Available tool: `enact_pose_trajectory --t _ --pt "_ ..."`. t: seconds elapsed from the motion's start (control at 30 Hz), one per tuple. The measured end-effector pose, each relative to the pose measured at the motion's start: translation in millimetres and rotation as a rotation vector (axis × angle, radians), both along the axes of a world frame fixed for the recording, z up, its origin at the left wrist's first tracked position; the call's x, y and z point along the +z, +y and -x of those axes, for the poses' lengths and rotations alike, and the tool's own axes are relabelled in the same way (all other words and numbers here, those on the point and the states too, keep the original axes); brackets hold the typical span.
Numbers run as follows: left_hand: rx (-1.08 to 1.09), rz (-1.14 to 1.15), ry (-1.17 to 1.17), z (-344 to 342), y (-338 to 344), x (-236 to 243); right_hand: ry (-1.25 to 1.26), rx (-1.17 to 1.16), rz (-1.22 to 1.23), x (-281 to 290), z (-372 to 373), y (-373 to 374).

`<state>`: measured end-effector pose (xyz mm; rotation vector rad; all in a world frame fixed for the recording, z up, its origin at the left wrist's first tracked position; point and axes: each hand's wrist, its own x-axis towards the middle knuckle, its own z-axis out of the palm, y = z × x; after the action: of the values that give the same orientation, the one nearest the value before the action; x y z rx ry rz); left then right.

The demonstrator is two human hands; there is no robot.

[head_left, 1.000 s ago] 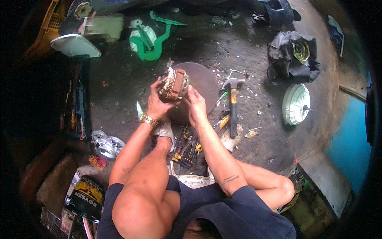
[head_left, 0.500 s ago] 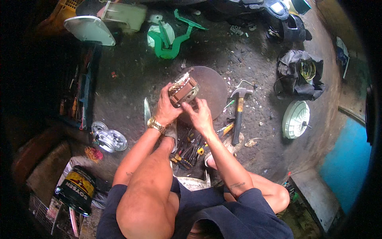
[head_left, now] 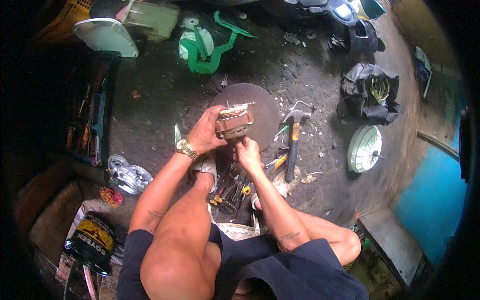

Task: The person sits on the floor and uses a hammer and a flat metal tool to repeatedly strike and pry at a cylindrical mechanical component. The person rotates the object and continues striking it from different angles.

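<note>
My left hand point(head_left: 202, 133) is wrapped round the left side of an electric motor point(head_left: 235, 120), a block with a copper-brown laminated core, pale windings on top and a grey metal end cover. The motor is held above a round dark disc point(head_left: 262, 107) on the floor. Just below the motor is my right hand point(head_left: 248, 153), its fingers pressed together close to the motor's underside. Whatever they pinch, if anything, is too small to make out. Under my right wrist several hand tools point(head_left: 230, 192) lie between my feet.
Right of the disc lies a claw hammer point(head_left: 294, 145). Further right are a pale round plastic part point(head_left: 364, 149) and a black bag point(head_left: 372, 95). A green plastic frame point(head_left: 206, 57) lies ahead. At left are shiny metal parts point(head_left: 129, 175), a toolbox point(head_left: 100, 115) and a paint can point(head_left: 92, 243).
My right hand has dropped from the motor's side to just below it, and its fingers have drawn together. The motor is turned more level in my left hand. The whole view has shifted slightly.
</note>
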<state>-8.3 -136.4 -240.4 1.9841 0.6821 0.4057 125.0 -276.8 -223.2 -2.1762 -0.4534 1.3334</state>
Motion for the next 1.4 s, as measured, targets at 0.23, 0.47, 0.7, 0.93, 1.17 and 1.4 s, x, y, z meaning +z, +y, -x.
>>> enact_pose_trajectory --t 0.23,0.47,0.7,0.93,1.17,1.4 --pt "-0.089 -0.038 -0.056 -2.0 4.8 -1.8 0.023 0.148 0.006 -14.1 -11.1 -15.3" --pt "-0.005 0.151 0.052 3.3 21.0 -16.0 0.107 0.079 0.011 7.1 -27.6 -18.9" --pt "0.041 0.281 0.149 -2.0 26.9 -6.5 0.076 0.013 -0.025 -5.9 -48.0 -27.0" --pt "0.298 0.795 -0.029 -7.0 45.6 -5.2 0.137 -0.052 -0.01 -0.4 -50.3 -18.6" --pt "0.714 1.576 -0.48 17.0 19.8 24.1 0.123 -0.034 -0.124 -13.3 -34.8 -27.3" --pt "0.821 1.334 -0.532 23.1 34.0 38.0 0.072 -0.008 -0.127 -8.4 -35.6 -24.1"
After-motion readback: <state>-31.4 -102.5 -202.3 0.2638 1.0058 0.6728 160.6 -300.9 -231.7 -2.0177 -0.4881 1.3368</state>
